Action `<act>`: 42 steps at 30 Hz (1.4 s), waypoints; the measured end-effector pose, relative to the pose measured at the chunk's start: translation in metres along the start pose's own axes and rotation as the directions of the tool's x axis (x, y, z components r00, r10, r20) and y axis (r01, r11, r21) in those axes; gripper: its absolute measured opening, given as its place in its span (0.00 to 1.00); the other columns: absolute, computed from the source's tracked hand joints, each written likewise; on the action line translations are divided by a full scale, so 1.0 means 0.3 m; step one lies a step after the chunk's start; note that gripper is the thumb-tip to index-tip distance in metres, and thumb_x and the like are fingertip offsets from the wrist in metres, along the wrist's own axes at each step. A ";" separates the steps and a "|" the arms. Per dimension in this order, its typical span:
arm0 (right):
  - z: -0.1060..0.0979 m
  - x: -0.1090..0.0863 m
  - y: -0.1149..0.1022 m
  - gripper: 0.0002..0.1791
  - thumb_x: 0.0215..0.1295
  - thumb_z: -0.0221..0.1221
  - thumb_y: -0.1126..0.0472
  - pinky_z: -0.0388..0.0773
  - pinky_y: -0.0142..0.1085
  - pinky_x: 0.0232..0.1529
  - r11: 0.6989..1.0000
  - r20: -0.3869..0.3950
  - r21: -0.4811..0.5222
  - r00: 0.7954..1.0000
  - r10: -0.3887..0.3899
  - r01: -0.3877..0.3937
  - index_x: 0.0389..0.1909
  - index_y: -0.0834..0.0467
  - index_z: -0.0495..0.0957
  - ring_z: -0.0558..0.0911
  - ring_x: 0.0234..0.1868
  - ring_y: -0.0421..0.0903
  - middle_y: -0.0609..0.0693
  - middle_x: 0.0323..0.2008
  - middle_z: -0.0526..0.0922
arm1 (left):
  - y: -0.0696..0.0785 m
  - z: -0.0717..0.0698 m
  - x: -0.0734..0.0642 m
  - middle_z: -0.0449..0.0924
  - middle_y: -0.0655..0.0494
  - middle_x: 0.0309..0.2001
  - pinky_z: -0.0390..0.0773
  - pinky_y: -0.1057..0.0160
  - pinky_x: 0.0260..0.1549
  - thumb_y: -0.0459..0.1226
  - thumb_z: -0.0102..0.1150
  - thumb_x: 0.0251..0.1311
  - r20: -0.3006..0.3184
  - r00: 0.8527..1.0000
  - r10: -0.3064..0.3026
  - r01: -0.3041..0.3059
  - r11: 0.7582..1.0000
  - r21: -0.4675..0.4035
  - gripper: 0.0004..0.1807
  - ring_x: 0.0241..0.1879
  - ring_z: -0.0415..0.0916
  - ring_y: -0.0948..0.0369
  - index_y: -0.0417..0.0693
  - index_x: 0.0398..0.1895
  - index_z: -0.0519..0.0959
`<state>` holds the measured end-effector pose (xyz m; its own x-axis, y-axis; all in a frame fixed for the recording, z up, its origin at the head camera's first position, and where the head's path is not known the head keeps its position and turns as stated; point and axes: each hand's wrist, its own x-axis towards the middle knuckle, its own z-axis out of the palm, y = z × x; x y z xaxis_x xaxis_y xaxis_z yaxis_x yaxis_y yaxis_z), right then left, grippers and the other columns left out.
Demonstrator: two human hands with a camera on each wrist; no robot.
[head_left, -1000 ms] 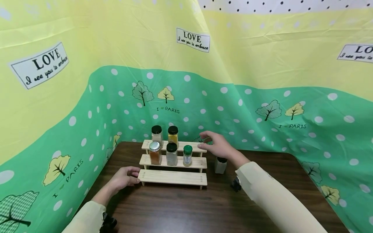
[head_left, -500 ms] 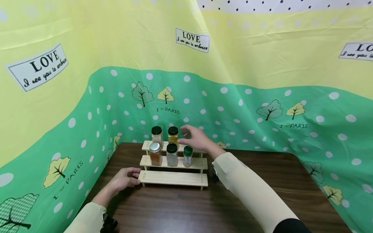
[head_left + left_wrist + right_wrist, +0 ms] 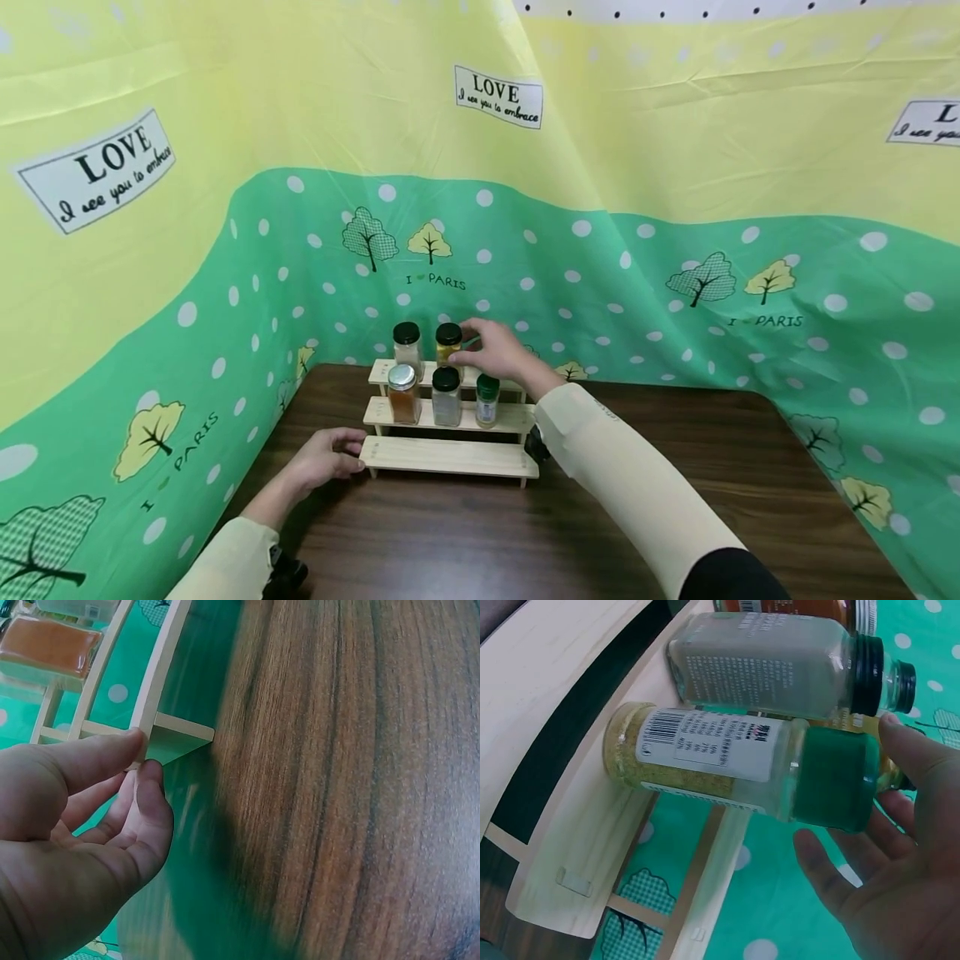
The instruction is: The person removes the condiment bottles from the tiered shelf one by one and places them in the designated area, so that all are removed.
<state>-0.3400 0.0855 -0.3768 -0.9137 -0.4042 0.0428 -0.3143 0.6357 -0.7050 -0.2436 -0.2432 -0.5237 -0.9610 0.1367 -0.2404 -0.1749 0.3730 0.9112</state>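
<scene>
A three-tier wooden rack (image 3: 450, 457) stands on the table. At its left end my left hand (image 3: 322, 457) pinches the lowest shelf's corner between thumb and fingers, close up in the left wrist view. On the top tier, my right hand (image 3: 493, 348) has thumb and fingers on either side of a black-lidded spice jar with yellow contents (image 3: 443, 354); the right wrist view shows it mostly hidden behind other jars. A pale-filled jar (image 3: 407, 352) is left of it. Below stand a silver-lidded orange jar (image 3: 403, 402), a black-lidded greyish jar (image 3: 446, 404) and a green-capped jar (image 3: 487, 407).
The dark wood table (image 3: 420, 542) extends in front of the rack and to its right. Patterned green and yellow cloth (image 3: 600, 275) hangs close behind and along both sides. The green-capped jar (image 3: 705, 754) lies close to my right fingers in the right wrist view.
My right hand has moved left along the top tier to the yellow jar. The right sleeve now covers the spot where another jar stood on the table. My left hand stays put.
</scene>
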 end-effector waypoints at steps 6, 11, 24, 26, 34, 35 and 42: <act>0.007 0.007 -0.006 0.34 0.66 0.69 0.50 0.81 0.46 0.56 1.000 -0.014 -0.019 1.000 0.013 -0.013 0.69 0.58 0.72 0.81 0.60 0.55 0.54 0.59 0.81 | 0.010 0.003 -0.005 0.80 0.40 0.48 0.85 0.53 0.38 0.21 0.69 0.52 -0.015 1.000 -0.003 0.004 1.000 0.015 0.31 0.38 0.82 0.55 0.30 0.63 0.75; 0.008 0.016 -0.003 0.35 0.65 0.71 0.50 0.80 0.47 0.57 1.000 -0.014 -0.027 1.000 0.007 -0.008 0.68 0.58 0.72 0.80 0.62 0.58 0.55 0.58 0.80 | 0.011 0.003 -0.003 0.79 0.40 0.48 0.86 0.53 0.38 0.22 0.69 0.53 -0.016 1.000 -0.009 0.009 1.000 0.021 0.31 0.38 0.81 0.55 0.30 0.63 0.75; 0.008 0.018 0.009 0.33 0.64 0.71 0.53 0.80 0.47 0.58 1.000 -0.020 0.017 1.000 0.005 -0.005 0.67 0.58 0.73 0.80 0.60 0.57 0.54 0.57 0.81 | 0.010 0.006 -0.006 0.80 0.40 0.47 0.86 0.53 0.39 0.21 0.68 0.53 -0.013 1.000 -0.004 0.004 1.000 0.014 0.30 0.38 0.82 0.56 0.29 0.63 0.75; 0.008 0.017 0.011 0.33 0.64 0.71 0.53 0.81 0.46 0.58 1.000 -0.018 0.018 1.000 0.000 0.001 0.67 0.58 0.73 0.81 0.59 0.55 0.54 0.56 0.81 | 0.008 0.008 -0.006 0.80 0.41 0.47 0.86 0.53 0.39 0.21 0.68 0.53 -0.016 1.000 -0.006 0.006 1.000 0.011 0.30 0.38 0.82 0.55 0.30 0.63 0.75; 0.011 0.018 0.020 0.32 0.62 0.73 0.53 0.82 0.44 0.55 1.000 -0.025 0.027 1.000 -0.009 0.009 0.65 0.58 0.76 0.83 0.54 0.53 0.52 0.53 0.82 | 0.006 0.012 -0.009 0.80 0.41 0.47 0.85 0.53 0.38 0.21 0.69 0.53 -0.020 1.000 -0.017 0.017 1.000 0.015 0.30 0.38 0.82 0.56 0.31 0.63 0.76; 0.012 0.016 0.021 0.33 0.62 0.73 0.53 0.82 0.44 0.55 0.999 -0.024 0.032 1.000 -0.007 0.008 0.65 0.58 0.76 0.83 0.54 0.53 0.52 0.52 0.82 | 0.006 0.013 -0.011 0.80 0.41 0.47 0.85 0.53 0.38 0.21 0.68 0.53 -0.019 1.000 -0.016 0.016 1.000 0.016 0.30 0.38 0.82 0.56 0.31 0.63 0.76; -0.001 0.010 0.016 0.33 0.61 0.74 0.53 0.83 0.44 0.54 0.997 -0.022 0.073 0.999 -0.032 0.033 0.64 0.58 0.77 0.84 0.54 0.54 0.52 0.52 0.83 | 0.010 0.012 -0.014 0.80 0.41 0.47 0.85 0.53 0.38 0.21 0.68 0.53 -0.026 1.000 -0.014 0.014 1.000 0.013 0.30 0.38 0.81 0.56 0.31 0.63 0.76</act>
<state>-0.3442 0.0875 -0.3798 -0.9087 -0.4095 0.0807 -0.3247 0.5721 -0.7532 -0.2393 -0.2395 -0.5211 -0.9638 0.1077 -0.2440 -0.1856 0.3866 0.9034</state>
